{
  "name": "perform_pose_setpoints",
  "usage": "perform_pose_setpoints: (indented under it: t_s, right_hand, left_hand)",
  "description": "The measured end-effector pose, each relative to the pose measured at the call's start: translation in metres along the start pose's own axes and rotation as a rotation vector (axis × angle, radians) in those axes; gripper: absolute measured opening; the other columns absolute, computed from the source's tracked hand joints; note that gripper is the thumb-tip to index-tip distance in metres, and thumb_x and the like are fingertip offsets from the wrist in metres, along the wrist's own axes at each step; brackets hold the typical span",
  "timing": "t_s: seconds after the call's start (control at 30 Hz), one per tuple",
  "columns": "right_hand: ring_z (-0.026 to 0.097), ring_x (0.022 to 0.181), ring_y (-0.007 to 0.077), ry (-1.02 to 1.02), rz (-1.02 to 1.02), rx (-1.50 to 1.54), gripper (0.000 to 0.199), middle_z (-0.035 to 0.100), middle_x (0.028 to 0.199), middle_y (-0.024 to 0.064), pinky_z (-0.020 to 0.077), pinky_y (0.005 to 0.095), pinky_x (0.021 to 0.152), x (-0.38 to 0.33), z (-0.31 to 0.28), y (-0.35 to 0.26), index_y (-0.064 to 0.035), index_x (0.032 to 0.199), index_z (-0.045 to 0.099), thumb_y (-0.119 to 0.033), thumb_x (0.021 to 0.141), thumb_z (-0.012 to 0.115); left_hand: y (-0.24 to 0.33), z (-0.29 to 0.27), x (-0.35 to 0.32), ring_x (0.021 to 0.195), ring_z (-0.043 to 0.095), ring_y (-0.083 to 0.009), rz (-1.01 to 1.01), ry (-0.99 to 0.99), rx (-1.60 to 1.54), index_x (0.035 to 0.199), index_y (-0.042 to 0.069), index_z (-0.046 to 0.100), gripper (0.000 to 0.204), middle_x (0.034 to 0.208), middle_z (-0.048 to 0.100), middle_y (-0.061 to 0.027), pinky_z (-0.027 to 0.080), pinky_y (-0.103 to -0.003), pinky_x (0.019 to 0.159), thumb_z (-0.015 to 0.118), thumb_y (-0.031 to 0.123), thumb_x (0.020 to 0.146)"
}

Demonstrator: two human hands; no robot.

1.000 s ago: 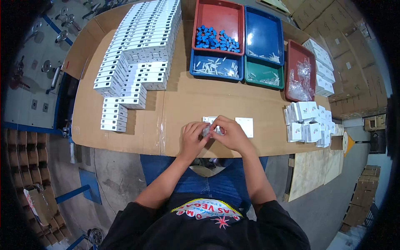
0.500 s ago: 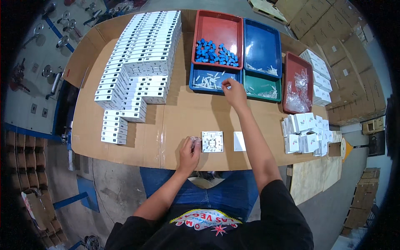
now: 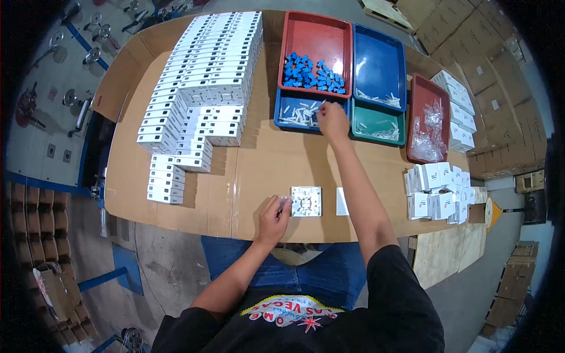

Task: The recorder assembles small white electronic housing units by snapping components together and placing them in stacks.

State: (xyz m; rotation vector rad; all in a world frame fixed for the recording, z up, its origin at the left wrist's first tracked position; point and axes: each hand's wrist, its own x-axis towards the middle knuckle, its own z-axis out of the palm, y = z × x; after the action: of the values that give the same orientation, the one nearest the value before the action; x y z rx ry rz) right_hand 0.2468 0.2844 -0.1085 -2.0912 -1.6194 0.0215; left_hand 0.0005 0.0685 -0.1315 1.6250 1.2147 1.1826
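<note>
My left hand (image 3: 274, 220) rests on the cardboard-covered table, its fingers closed round a small clear plastic bag (image 3: 285, 202). Right beside it lies a square white frame plate (image 3: 306, 202) with a cut-out, moulded middle. My right hand (image 3: 333, 121) reaches to the right end of a small blue tray (image 3: 282, 123) of white plastic plugs (image 3: 301, 113). Its fingertips are pinched together among the plugs; what they hold is too small to make out. Partly behind my right forearm lies a flat white square plate (image 3: 341, 203).
Stacked white boxes (image 3: 218, 76) fill the left. A red tray (image 3: 318, 35) holds blue clips; a blue tray (image 3: 376, 65) and green tray (image 3: 376, 126) hold small white pieces. Plastic bags lie in another red tray (image 3: 428, 97). Small white boxes (image 3: 438, 194) are heaped at right.
My right hand has lowered slightly into the plugs at the tray's right end. The left hand keeps the bag beside the frame plate. The whole view has shifted a little.
</note>
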Motion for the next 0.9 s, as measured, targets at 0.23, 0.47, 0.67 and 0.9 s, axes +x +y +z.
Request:
perform_pose_setpoints:
  t_s: [0.23, 0.47, 0.67, 0.9]
  right_hand:
    - [0.064, 0.076, 0.0116, -0.301, 0.013, 0.752, 0.021, 0.072, 0.089, 0.0051, 0.0510, 0.0273, 0.069, -0.073, -0.071, -0.014, -0.0019, 0.105, 0.073, -0.010, 0.086, 0.075]
    - [0.055, 0.069, 0.0013, -0.580, 0.212, 1.013, 0.014, 0.069, 0.087, -0.0013, 0.0433, 0.0186, 0.062, -0.180, -0.115, -0.046, 0.0017, 0.103, 0.073, -0.003, 0.090, 0.074]
    - [0.046, 0.064, 0.0011, -0.551, 0.096, 0.848, 0.010, 0.065, 0.080, -0.0045, 0.0377, 0.0190, 0.058, -0.203, -0.126, -0.051, -0.0012, 0.098, 0.073, -0.007, 0.090, 0.076]
    - [0.055, 0.066, 0.0104, -0.509, -0.015, 0.743, 0.011, 0.066, 0.090, 0.0051, 0.0462, 0.0258, 0.063, -0.217, -0.129, -0.054, -0.0027, 0.094, 0.073, -0.011, 0.087, 0.076]
  left_hand:
    - [0.013, -0.006, 0.011, 0.070, 0.056, -0.0326, 0.039, -0.005, -0.022, 0.098, -0.001, 0.067, 0.014, 0.079, 0.054, -0.0157, 0.044, -0.040, 0.061, 0.059, 0.010, 0.101]
    - [0.006, -0.008, 0.008, 0.070, 0.055, -0.0330, 0.069, -0.126, 0.063, 0.097, 0.000, 0.062, 0.018, 0.081, 0.052, -0.0154, 0.045, -0.040, 0.063, 0.061, 0.017, 0.102]
    - [0.012, -0.008, 0.003, 0.072, 0.057, -0.0314, 0.196, -0.177, 0.093, 0.103, 0.001, 0.064, 0.018, 0.086, 0.055, -0.0135, 0.046, -0.040, 0.063, 0.065, 0.018, 0.098]
    - [0.019, -0.011, -0.001, 0.076, 0.065, -0.0260, 0.134, -0.228, -0.027, 0.111, 0.002, 0.066, 0.022, 0.091, 0.065, -0.0122, 0.051, -0.035, 0.068, 0.069, 0.017, 0.096]
